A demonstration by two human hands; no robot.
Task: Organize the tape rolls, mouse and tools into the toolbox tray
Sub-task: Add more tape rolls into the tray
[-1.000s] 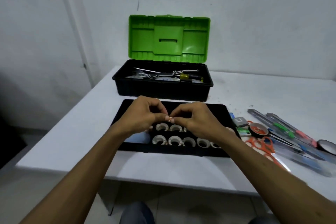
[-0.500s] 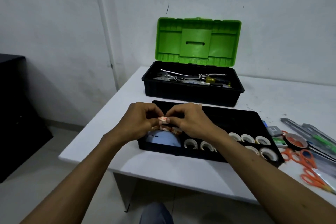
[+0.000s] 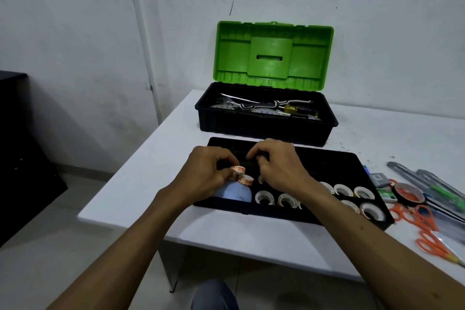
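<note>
Plain workroom corner with a table used as a workbench

A white table [image 3: 141,184] stands against a scuffed, white-painted wall [image 3: 75,33] with a thin conduit [image 3: 141,33] running up it. Below is a pale tiled floor [image 3: 50,272], and a dark cabinet [image 3: 15,146] sits at the left edge. The table's load is all workshop gear. A black toolbox [image 3: 266,128] with its green lid [image 3: 274,55] raised holds hand tools, among them a yellow-handled screwdriver [image 3: 299,110]. In front of it a black tray [image 3: 339,166] is filled with tape rolls [image 3: 342,190]. To the right lie orange scissors [image 3: 425,219], utility knives [image 3: 412,173] and a dark tape roll [image 3: 409,192].
</note>
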